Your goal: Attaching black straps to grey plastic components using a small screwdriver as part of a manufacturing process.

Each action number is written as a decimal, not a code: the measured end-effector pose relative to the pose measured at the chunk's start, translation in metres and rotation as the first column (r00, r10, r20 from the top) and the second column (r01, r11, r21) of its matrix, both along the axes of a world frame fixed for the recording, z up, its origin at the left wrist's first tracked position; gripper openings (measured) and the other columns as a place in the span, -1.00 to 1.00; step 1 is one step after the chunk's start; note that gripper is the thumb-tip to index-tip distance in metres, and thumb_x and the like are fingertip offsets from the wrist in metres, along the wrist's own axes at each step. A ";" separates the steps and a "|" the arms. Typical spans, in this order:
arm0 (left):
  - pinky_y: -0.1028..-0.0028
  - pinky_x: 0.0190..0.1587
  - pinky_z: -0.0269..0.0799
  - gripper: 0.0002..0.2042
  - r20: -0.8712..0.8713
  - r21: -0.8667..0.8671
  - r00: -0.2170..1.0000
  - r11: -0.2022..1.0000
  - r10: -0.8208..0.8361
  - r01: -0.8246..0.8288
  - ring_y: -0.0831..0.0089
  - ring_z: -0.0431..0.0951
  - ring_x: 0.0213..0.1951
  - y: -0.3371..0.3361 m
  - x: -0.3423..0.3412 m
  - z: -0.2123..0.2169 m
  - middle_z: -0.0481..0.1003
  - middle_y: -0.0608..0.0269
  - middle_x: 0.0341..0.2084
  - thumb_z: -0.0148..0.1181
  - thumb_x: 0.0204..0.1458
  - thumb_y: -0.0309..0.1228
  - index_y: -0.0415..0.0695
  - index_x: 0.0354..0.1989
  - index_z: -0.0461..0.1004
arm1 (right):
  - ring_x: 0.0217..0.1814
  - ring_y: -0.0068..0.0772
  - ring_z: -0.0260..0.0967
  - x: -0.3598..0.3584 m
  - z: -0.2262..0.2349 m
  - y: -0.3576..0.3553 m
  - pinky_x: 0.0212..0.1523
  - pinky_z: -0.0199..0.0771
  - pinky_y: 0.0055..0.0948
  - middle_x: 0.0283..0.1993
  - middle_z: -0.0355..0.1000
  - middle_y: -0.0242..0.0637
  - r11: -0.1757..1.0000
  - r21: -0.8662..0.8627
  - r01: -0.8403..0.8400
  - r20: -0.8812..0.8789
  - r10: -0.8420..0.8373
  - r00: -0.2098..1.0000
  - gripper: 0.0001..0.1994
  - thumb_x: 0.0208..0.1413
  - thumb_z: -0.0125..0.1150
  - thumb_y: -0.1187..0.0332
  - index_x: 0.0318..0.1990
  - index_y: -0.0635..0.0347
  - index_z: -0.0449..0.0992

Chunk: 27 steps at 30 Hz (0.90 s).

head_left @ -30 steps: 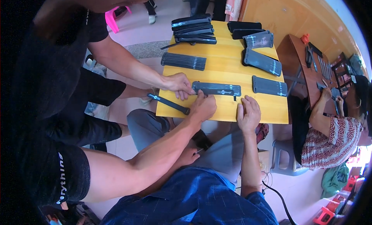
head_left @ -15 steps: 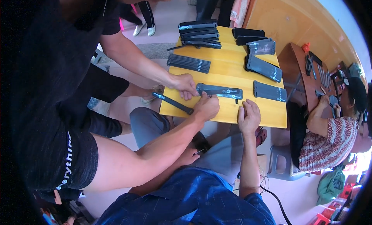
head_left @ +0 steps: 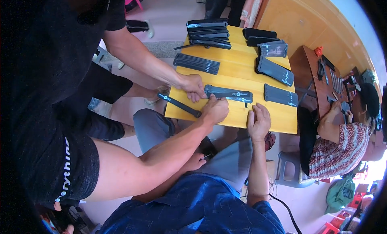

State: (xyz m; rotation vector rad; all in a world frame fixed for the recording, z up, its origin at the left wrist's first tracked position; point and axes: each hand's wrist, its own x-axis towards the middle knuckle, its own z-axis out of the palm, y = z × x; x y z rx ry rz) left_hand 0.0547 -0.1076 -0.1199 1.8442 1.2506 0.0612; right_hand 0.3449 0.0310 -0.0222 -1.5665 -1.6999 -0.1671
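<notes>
My right hand (head_left: 259, 121) rests on the near edge of the yellow table (head_left: 234, 118), fingers apart and holding nothing. My left hand (head_left: 195, 162) is low over my lap, partly behind another person's forearm. It is closed, with a small thin, pale-tipped thing (head_left: 207, 156) poking out that I cannot make out. Beyond my hands, that person's two hands (head_left: 192, 87) pinch at the left end of some dark flat strips (head_left: 238, 96) with pale markings. A single dark strip (head_left: 177, 105) lies slanted across the table's near left corner. A small black piece sits beside my right fingertips.
Fanned dark strips (head_left: 196, 63) lie at the table's left, and black pouches (head_left: 208, 33) are piled behind them. More strips (head_left: 281, 95) and packs (head_left: 275, 71) line the right side. A person in a patterned top (head_left: 338, 149) works at a brown table (head_left: 318, 79).
My hands stay where they were. The other person's hands keep nearly the same place at the strips. In the background, a passer-by's legs and feet have shifted.
</notes>
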 end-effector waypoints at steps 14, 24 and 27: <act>-0.01 -0.17 0.53 -0.64 -0.051 0.034 0.998 0.999 -0.023 0.025 -0.13 0.64 -0.25 0.001 -0.009 -0.029 0.64 -0.11 -0.32 0.24 0.15 -0.05 -0.14 -0.26 0.63 | 0.09 0.09 0.52 0.007 0.008 0.005 0.19 0.49 -0.07 -0.03 0.59 -0.01 0.999 0.002 -0.051 -0.078 0.051 0.996 -0.81 0.08 0.30 0.42 -0.16 0.25 0.64; -0.03 -0.20 0.51 -0.63 -0.028 0.052 0.999 0.998 -0.029 0.031 -0.18 0.63 -0.27 0.004 -0.008 -0.028 0.62 -0.15 -0.34 0.24 0.16 -0.05 -0.17 -0.25 0.62 | 0.34 0.13 0.32 0.079 0.016 0.050 0.35 0.31 -0.03 0.26 0.44 0.05 0.981 -0.095 0.169 0.092 -0.160 0.983 -0.62 0.12 0.31 0.31 0.07 0.31 0.58; -0.04 -0.21 0.51 -0.63 -0.027 0.062 0.999 0.998 -0.024 0.026 -0.18 0.63 -0.28 0.005 -0.006 -0.028 0.62 -0.15 -0.36 0.25 0.16 -0.05 -0.16 -0.27 0.62 | 0.32 0.10 0.32 0.079 0.007 0.043 0.30 0.30 0.02 0.23 0.45 0.00 0.974 -0.123 0.192 0.089 -0.182 0.979 -0.61 0.12 0.31 0.27 0.09 0.23 0.58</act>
